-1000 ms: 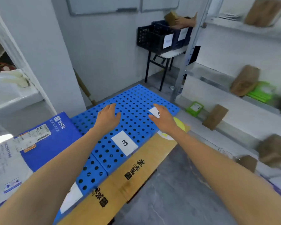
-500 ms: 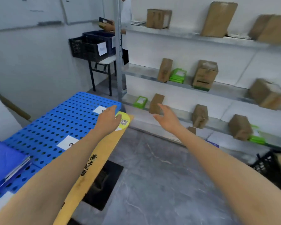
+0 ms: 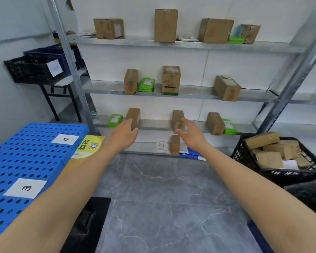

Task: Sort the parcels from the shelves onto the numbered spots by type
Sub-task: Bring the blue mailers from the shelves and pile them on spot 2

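Note:
A metal shelf rack (image 3: 190,92) faces me, with several brown cardboard boxes and green flat parcels on its levels. My left hand (image 3: 123,136) is stretched out, open and empty, just in front of a small brown box (image 3: 133,116) on the low shelf. My right hand (image 3: 192,136) is open and empty too, in front of another small brown box (image 3: 178,119). A green parcel (image 3: 115,120) lies left of the first box. The blue perforated platform (image 3: 35,161) at my left carries paper labels 3 (image 3: 26,188) and 4 (image 3: 65,139).
A black crate (image 3: 281,172) full of brown boxes stands on the floor at right. Dark crates (image 3: 38,68) sit on a small table at back left. A small brown box (image 3: 175,144) and blue and white envelopes (image 3: 190,154) lie on the bottom shelf. Grey floor lies between platform and rack.
My view has swung right from the blue platform to the shelf rack. Both hands left the platform and now reach toward the low shelf's boxes.

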